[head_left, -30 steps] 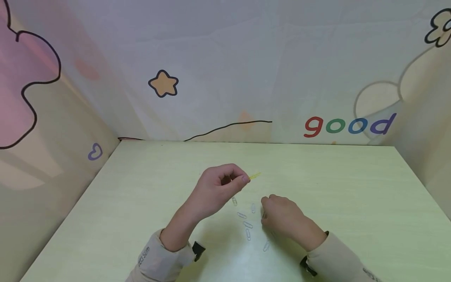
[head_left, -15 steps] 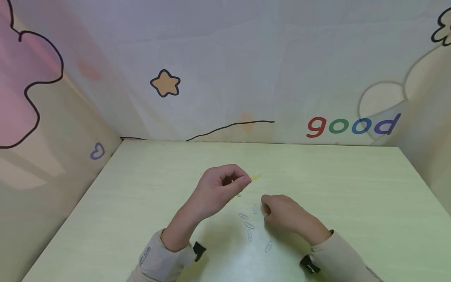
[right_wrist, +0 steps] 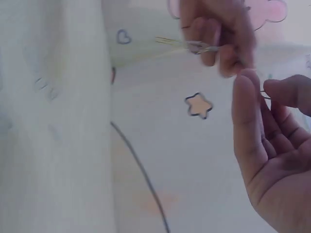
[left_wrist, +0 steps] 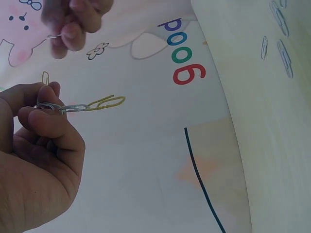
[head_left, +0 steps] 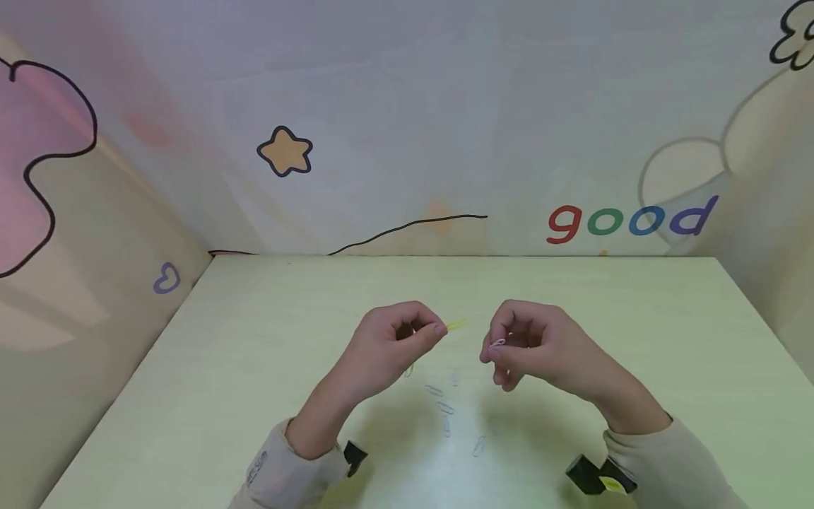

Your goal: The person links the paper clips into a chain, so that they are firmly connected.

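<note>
On my head view, the left hand sits near the middle of the frame, and its thumb and finger pinch a chain of clips. A yellow clip sticks out to the right, past the fingertips. The left wrist view shows me more: the yellow clip is joined to pale clips, and those run back into the fingers at the left of the frame. One small clip pokes up above the fingers there; I can't tell if it is part of the chain. The right hand is right of the middle on the head view, up off the bench, and it pinches one little clip. That one is near the yellow clip but not touching it. On the right wrist view I see just a thin bit of wire in that pinch, at the right side. Loose clips lie on the bench, low in the middle of the head view. Another clip shows just under the left hand; I can't tell if it hangs or lies flat. Behind is a wall with a star at the upper left and the word "good" at the right.
</note>
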Demonstrator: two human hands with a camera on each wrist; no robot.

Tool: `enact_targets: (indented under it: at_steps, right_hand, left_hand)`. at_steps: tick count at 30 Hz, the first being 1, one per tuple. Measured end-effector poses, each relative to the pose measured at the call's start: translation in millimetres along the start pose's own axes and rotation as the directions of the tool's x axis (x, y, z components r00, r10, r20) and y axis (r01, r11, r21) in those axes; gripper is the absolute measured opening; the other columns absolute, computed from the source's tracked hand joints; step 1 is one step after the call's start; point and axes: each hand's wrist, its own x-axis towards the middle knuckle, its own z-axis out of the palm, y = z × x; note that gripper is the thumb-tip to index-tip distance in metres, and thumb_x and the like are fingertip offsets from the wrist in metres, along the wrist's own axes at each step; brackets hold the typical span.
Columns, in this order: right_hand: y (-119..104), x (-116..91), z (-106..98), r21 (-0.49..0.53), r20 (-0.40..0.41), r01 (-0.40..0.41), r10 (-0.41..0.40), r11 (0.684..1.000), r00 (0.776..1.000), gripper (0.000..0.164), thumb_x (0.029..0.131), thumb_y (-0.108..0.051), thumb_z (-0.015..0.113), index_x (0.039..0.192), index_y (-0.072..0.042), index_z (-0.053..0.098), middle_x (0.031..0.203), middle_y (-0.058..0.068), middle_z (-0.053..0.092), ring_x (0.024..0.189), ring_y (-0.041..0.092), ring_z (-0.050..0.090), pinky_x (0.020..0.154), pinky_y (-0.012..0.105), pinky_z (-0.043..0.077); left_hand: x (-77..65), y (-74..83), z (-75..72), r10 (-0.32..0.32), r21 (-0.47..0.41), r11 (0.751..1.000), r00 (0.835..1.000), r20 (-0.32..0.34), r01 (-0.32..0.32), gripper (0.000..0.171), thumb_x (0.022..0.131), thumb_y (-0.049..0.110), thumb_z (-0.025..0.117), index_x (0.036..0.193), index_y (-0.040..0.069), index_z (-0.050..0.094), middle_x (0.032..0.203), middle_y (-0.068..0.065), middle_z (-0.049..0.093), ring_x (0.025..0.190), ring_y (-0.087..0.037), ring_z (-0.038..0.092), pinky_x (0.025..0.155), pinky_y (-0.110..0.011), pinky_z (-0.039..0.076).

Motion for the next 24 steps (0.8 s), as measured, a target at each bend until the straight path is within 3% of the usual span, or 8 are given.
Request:
enact_targets:
  at_steps: [2, 5, 10, 15, 24]
  right_hand:
    - [-9, -3, 1, 0.023, -0.018, 0.063, -0.063, 0.998, 0.998, 0.007, 0.096, 0.002, 0.064, 0.097, 0.0, 0.058, 0.092, 0.023, 0.066, 0.067, 0.036, 0.067, 0.063, 0.051, 0.059]
    - [-16, -6, 3, 0.021, -0.061, 0.091, -0.089, 0.996, 0.994, 0.007, 0.096, 0.002, 0.064, 0.1, -0.001, 0.06, 0.092, 0.021, 0.067, 0.066, 0.033, 0.067, 0.063, 0.049, 0.059]
    - [-20, -8, 7, -0.032, -0.142, 0.059, -0.063, 0.998, 0.988, 0.008, 0.095, 0.001, 0.067, 0.102, -0.002, 0.063, 0.09, 0.018, 0.067, 0.066, 0.032, 0.067, 0.064, 0.046, 0.06]
    - [-23, -11, 16, -0.15, -0.198, 0.052, -0.082, 0.987, 0.977, 0.009, 0.097, 0.0, 0.065, 0.105, 0.0, 0.068, 0.09, 0.014, 0.069, 0.065, 0.026, 0.067, 0.064, 0.041, 0.06]
    - [-26, -10, 31, -0.275, -0.277, 0.174, -0.252, 0.945, 0.927, 0.027, 0.095, 0.009, 0.064, 0.117, -0.005, 0.066, 0.09, 0.007, 0.068, 0.06, 0.022, 0.065, 0.06, 0.034, 0.058]
  left_hand:
    - [-1.2, 0.5, 0.2, -0.002, 0.0, 1.0, 1.0, -0.001, 0.002, 0.008, 0.099, 0.021, 0.067, 0.096, 0.017, 0.073, 0.068, -0.001, 0.053, 0.058, -0.015, 0.045, 0.053, -0.028, 0.038]
    - [-2.3, 1.8, 0.7, 0.004, -0.006, 1.0, 1.0, 0.001, -0.004, 0.008, 0.099, 0.021, 0.067, 0.096, 0.018, 0.073, 0.072, -0.002, 0.056, 0.06, -0.014, 0.046, 0.054, -0.028, 0.038]
    - [-2.6, 3.6, 2.8, 0.027, -0.024, 0.999, 1.0, 0.006, -0.027, 0.007, 0.098, 0.021, 0.068, 0.095, 0.017, 0.074, 0.071, -0.002, 0.056, 0.06, -0.015, 0.046, 0.053, -0.027, 0.038]
    - [-4.1, 6.3, 4.2, 0.055, -0.041, 0.998, 0.998, 0.006, -0.055, 0.005, 0.097, 0.017, 0.069, 0.094, 0.016, 0.073, 0.072, -0.002, 0.056, 0.058, -0.015, 0.043, 0.053, -0.026, 0.036]
    - [-6.1, 8.7, 6.9, 0.067, -0.038, 0.997, 0.998, 0.013, -0.066, 0.007, 0.096, 0.016, 0.067, 0.091, 0.014, 0.071, 0.079, 0.0, 0.062, 0.058, -0.014, 0.044, 0.053, -0.026, 0.038]
